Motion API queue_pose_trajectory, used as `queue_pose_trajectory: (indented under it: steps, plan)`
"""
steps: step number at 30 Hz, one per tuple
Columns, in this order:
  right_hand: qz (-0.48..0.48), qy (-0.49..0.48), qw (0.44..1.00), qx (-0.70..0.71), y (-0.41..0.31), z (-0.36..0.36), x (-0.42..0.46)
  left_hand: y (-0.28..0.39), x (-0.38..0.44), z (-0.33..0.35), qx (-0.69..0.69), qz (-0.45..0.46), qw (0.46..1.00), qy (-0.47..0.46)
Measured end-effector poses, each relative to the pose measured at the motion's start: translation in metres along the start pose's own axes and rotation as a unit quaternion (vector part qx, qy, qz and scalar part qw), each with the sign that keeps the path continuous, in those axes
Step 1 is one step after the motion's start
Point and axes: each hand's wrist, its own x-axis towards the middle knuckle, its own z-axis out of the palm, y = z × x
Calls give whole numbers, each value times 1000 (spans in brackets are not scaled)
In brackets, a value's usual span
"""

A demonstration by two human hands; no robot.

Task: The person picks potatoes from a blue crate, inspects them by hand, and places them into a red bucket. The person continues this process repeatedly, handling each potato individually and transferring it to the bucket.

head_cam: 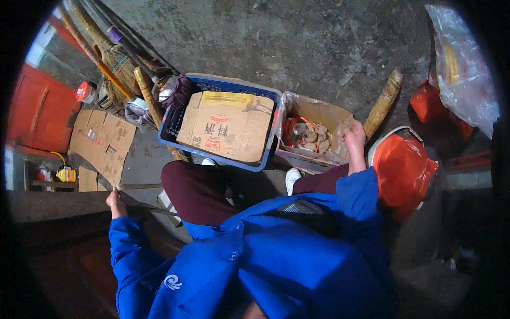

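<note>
My right hand (353,137) is at the right wall of a cardboard box (310,101), its fingers bent around the edge and clear plastic liner there. Inside the box lie several brown, rounded lumps (318,137) and some red packaging (290,127). Far to the left, my left hand (114,202) is at the point where two thin bars (139,186) meet; its grip is too small to make out. Between my hands stands a blue plastic basket (219,159). A flattened cardboard carton (239,131) bearing writing lies across it.
Straw brooms (115,65) and a purple mop (180,89) lean at the upper left. Loose cardboard (101,137) lies near a red wooden door (40,107). A thick bamboo piece (384,103), a bucket with a red bag (402,167) and a clear plastic bag (464,71) are on the right.
</note>
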Motion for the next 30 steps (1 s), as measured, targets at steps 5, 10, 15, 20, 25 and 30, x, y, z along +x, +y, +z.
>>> queue_pose_trajectory:
  steps: [5, 10, 15, 20, 25, 30]
  plan:
    - [21, 34, 999, -23, 4, 3, 5, 4, -13, -23, -161, 12, 986, 32]
    - [12, -39, 994, -100, 23, 10, 30, 35, -1, -74, -195, 118, 972, 57]
    - [-55, -171, 905, -386, 98, 3, 79, 96, 20, -102, -171, 222, 960, 6]
    - [-114, -413, 684, -591, 168, 1, 92, 117, 1, -64, -183, 274, 944, 8]
    - [-101, -428, 675, -592, 179, 23, 76, 116, -11, -99, -87, 227, 970, -25]
    - [193, -321, 845, -383, 185, 45, 82, 60, -47, -41, -125, 225, 966, -40]
